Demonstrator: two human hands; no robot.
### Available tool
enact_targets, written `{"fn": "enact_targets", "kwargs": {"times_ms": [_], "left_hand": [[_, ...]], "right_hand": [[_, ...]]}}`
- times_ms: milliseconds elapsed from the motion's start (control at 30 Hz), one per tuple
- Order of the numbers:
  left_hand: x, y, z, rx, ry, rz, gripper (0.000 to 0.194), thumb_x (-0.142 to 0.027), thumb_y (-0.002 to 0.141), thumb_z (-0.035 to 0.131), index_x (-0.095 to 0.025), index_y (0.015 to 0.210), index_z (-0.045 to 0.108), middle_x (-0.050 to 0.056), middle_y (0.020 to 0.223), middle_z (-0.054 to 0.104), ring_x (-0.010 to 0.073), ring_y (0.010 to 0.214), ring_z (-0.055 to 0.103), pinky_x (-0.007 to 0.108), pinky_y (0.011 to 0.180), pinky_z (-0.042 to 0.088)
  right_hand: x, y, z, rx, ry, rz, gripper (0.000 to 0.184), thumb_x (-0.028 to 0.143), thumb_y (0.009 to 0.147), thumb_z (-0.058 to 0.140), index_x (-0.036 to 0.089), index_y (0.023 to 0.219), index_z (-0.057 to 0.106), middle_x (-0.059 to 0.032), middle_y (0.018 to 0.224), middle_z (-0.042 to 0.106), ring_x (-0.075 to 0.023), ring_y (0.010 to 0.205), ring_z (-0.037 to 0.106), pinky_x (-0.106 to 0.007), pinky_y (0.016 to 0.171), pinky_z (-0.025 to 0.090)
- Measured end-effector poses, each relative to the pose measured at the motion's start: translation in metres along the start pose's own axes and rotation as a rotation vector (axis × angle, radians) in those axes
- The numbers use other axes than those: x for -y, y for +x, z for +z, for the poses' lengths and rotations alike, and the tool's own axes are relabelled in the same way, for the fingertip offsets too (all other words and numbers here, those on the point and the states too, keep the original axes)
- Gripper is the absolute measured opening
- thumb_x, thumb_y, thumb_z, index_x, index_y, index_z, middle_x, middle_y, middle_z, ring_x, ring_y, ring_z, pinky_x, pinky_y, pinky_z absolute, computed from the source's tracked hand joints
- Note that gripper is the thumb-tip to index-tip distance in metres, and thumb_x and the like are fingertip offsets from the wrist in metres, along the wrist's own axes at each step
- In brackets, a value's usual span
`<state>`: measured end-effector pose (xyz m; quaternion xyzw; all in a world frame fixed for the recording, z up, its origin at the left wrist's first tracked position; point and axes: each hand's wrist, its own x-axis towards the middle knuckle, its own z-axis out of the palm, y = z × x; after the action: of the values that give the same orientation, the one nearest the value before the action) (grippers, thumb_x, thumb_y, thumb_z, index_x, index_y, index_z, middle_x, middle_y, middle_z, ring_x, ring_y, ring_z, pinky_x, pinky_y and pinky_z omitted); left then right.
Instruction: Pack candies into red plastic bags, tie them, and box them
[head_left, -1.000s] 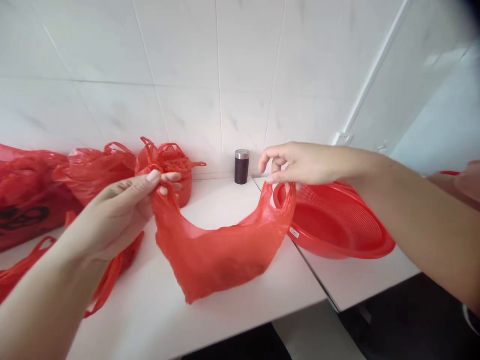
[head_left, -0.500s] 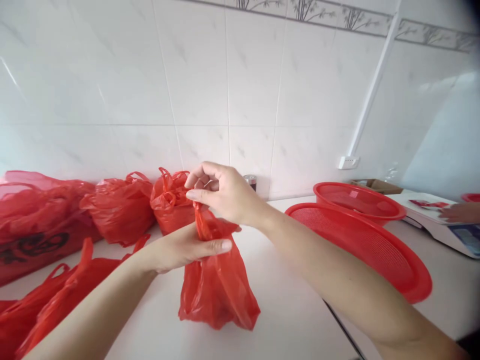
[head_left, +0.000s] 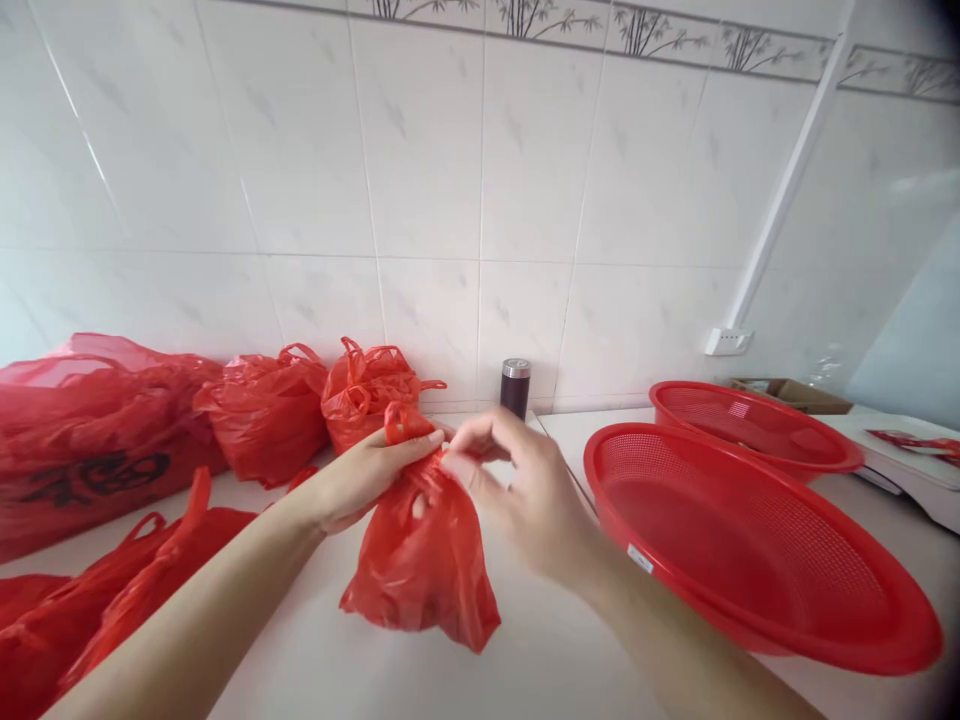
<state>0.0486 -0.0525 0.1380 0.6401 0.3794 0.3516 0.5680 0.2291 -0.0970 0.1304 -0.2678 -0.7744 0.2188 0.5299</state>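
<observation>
A thin red plastic bag (head_left: 427,570) hangs over the white table in front of me, its neck gathered and one handle loop sticking up. Around that neck my left hand (head_left: 375,465) is closed, thumb on top. My right hand (head_left: 517,490), slightly blurred, is at the right side of the gathered neck with thumb and index finger curved toward each other at the plastic. Whether those fingertips pinch the bag is hard to make out. The bag's lower part is wide and creased; its contents are hidden.
Filled red bags (head_left: 262,415) line the wall at left, and more red bags (head_left: 127,590) lie near my left forearm. A dark bottle (head_left: 515,388) stands behind my hands. At right are a red mesh basket (head_left: 720,540), another red basket (head_left: 750,425), a cardboard box (head_left: 795,395) and a white scale (head_left: 900,465).
My right hand has dropped from above the bag's neck to its right side. The neck now looks shorter and more bunched. The view has shifted; the other person's hand at the scale is gone.
</observation>
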Motion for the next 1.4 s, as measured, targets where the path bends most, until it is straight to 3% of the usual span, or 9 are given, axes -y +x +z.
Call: {"fn": "enact_targets", "kwargs": {"times_ms": [133, 233, 300, 533, 633, 867, 1100, 1267, 1400], "left_hand": [[-0.010, -0.007, -0.004, 0.205, 0.185, 0.133, 0.019, -0.033, 0.088, 0.060, -0.020, 0.096, 0.072, 0.003, 0.086, 0.070, 0.0177, 0.084, 0.065, 0.028, 0.078, 0.051], [-0.012, -0.012, -0.003, 0.238, 0.384, 0.179, 0.013, -0.025, 0.085, 0.061, -0.020, 0.088, 0.073, 0.000, 0.075, 0.066, 0.0132, 0.070, 0.060, 0.024, 0.069, 0.049], [-0.008, -0.013, 0.001, 0.221, 0.492, 0.223, 0.014, -0.019, 0.083, 0.060, -0.021, 0.087, 0.072, -0.001, 0.074, 0.065, 0.0120, 0.068, 0.058, 0.023, 0.068, 0.048], [0.027, -0.009, 0.020, -0.333, 0.990, 0.600, 0.037, 0.005, 0.069, 0.041, -0.021, 0.087, 0.059, 0.000, 0.092, 0.065, 0.0125, 0.073, 0.059, 0.021, 0.057, 0.042], [0.036, -0.011, 0.025, -0.404, 0.963, 0.721, 0.032, -0.001, 0.078, 0.044, -0.022, 0.097, 0.059, 0.003, 0.107, 0.063, 0.0146, 0.088, 0.062, 0.023, 0.067, 0.047], [0.054, -0.024, 0.018, -0.227, 0.726, 0.482, 0.031, -0.014, 0.089, 0.043, -0.023, 0.114, 0.060, 0.005, 0.111, 0.067, 0.0176, 0.099, 0.063, 0.025, 0.086, 0.048], [0.121, -0.065, -0.033, -0.638, 0.630, 0.108, 0.029, -0.030, 0.091, 0.043, -0.018, 0.110, 0.062, 0.004, 0.084, 0.070, 0.0215, 0.075, 0.064, 0.028, 0.067, 0.049], [0.119, -0.066, 0.011, -0.579, 0.584, 0.222, 0.032, -0.016, 0.082, 0.049, -0.020, 0.111, 0.063, 0.006, 0.101, 0.072, 0.0218, 0.087, 0.067, 0.028, 0.074, 0.050], [0.103, -0.060, 0.040, -0.493, 0.647, 0.287, 0.034, -0.014, 0.082, 0.049, -0.022, 0.109, 0.066, 0.005, 0.096, 0.072, 0.0207, 0.081, 0.065, 0.028, 0.071, 0.049]], "right_hand": [[0.008, -0.012, 0.006, 0.154, 0.033, -0.215, 0.004, 0.019, 0.088, 0.058, 0.021, 0.092, 0.058, -0.0002, 0.088, 0.064, -0.0118, 0.083, 0.061, -0.026, 0.078, 0.049], [-0.013, -0.008, 0.003, -0.048, 0.058, -0.042, 0.012, 0.027, 0.094, 0.051, 0.023, 0.103, 0.057, -0.0029, 0.103, 0.062, -0.0136, 0.094, 0.060, -0.028, 0.083, 0.048], [-0.030, -0.005, 0.002, -0.027, 0.109, 0.151, 0.021, 0.037, 0.097, 0.046, 0.025, 0.112, 0.055, -0.0024, 0.102, 0.062, -0.0151, 0.096, 0.059, -0.031, 0.085, 0.047], [-0.057, -0.012, 0.008, 0.181, 0.560, 0.418, 0.027, 0.046, 0.095, 0.048, 0.026, 0.112, 0.055, 0.0000, 0.088, 0.060, -0.0150, 0.082, 0.058, -0.030, 0.078, 0.047], [-0.057, -0.016, 0.004, 0.285, 0.623, 0.458, 0.024, 0.044, 0.091, 0.056, 0.022, 0.099, 0.057, 0.0002, 0.086, 0.058, -0.0138, 0.081, 0.056, -0.029, 0.077, 0.045], [-0.045, -0.032, 0.006, 0.169, 0.298, 0.364, 0.026, 0.042, 0.091, 0.055, 0.020, 0.081, 0.047, 0.0034, 0.075, 0.052, -0.0118, 0.072, 0.051, -0.025, 0.066, 0.040], [-0.074, -0.059, -0.005, -0.088, 0.400, 0.551, 0.036, 0.050, 0.094, 0.047, 0.020, 0.074, 0.048, 0.0010, 0.072, 0.057, -0.0151, 0.070, 0.061, -0.032, 0.070, 0.051], [-0.072, -0.059, 0.046, 0.168, 0.421, 0.576, 0.041, 0.055, 0.086, 0.058, 0.024, 0.113, 0.059, -0.0072, 0.120, 0.060, -0.0211, 0.114, 0.056, -0.037, 0.093, 0.047], [-0.052, -0.060, 0.076, -0.026, 0.551, 0.565, 0.047, 0.058, 0.095, 0.039, 0.026, 0.119, 0.064, -0.0075, 0.134, 0.056, -0.0223, 0.125, 0.049, -0.041, 0.108, 0.036]]}}
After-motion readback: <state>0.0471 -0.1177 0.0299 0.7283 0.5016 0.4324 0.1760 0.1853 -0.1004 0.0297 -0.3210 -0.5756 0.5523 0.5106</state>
